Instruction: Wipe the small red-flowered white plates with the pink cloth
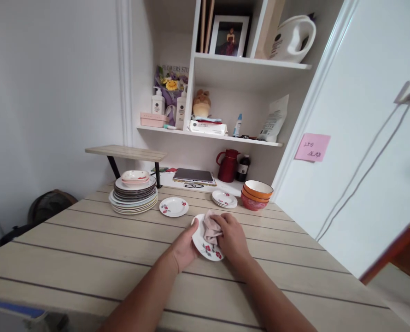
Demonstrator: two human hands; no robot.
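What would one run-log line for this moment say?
left hand: grip at edge of flowered plate | right hand: grip on pinkish cloth against that plate | beyond: single plate, small plate stack, stacked bowls

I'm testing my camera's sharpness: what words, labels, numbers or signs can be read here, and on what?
"FLOWERS STU", cut off at right: on the bouquet.
"250", apparently, handwritten: on the pink note; its lower characters are unclear.
Too small or blurred to read: print on the pump bottles, white pack, pouch, dark bottle, white jug.
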